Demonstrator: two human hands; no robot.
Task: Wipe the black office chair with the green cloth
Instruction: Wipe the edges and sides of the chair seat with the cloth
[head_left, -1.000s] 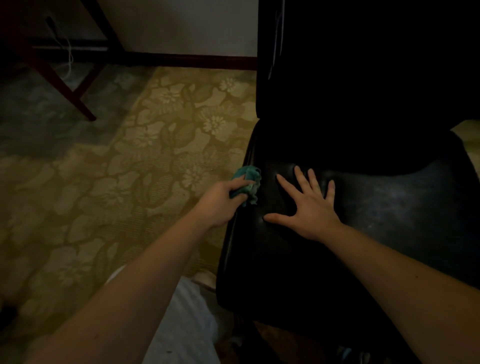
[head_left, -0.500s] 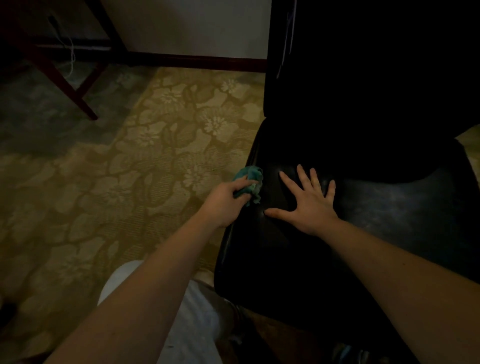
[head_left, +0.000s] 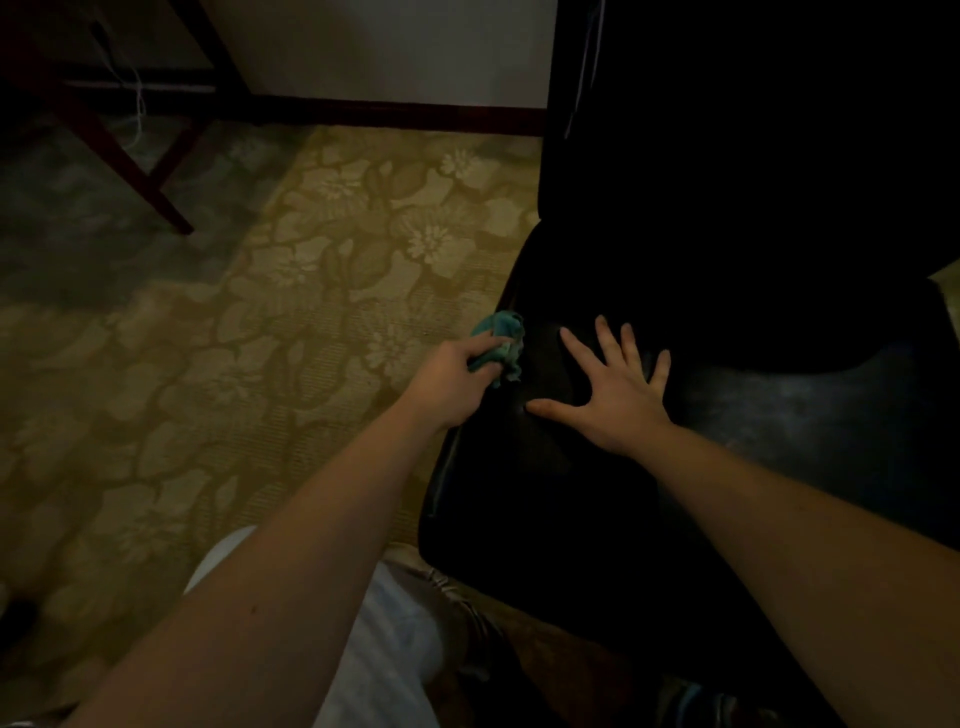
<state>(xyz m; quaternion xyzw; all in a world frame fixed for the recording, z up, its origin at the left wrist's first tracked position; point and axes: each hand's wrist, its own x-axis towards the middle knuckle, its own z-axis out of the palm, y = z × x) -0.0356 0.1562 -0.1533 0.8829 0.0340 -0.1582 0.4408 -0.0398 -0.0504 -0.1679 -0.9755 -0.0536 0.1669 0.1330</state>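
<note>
The left hand (head_left: 451, 387) has its fingers curled round a bunched green cloth (head_left: 500, 344), gripping it and holding it against the left edge of the seat of the black office chair (head_left: 779, 415); most of the cloth sticks out beyond the knuckles (a crumpled wad, with a loose corner hanging down over the seat's rim). Just beside it, the right hand (head_left: 618, 400) lies flat on the seat with fingers straight and spread, the thumb pointing toward the left hand, palm down and holding nothing. The two hands are near each other but apart. Both forearms are bare and reach in from the bottom of the view. The chair's seat is dark and slightly glossy, and its backrest (head_left: 753, 156) rises behind the hands, too dark to show detail. To the left of the chair lies a carpet (head_left: 234, 338) with a pale floral pattern. Farther off, at the upper left, stand dark reddish wooden furniture legs (head_left: 130, 166), and a dark baseboard (head_left: 395, 111) runs along a light wall (head_left: 384, 47). A white garment (head_left: 384, 660) shows at the bottom between the arms.
</note>
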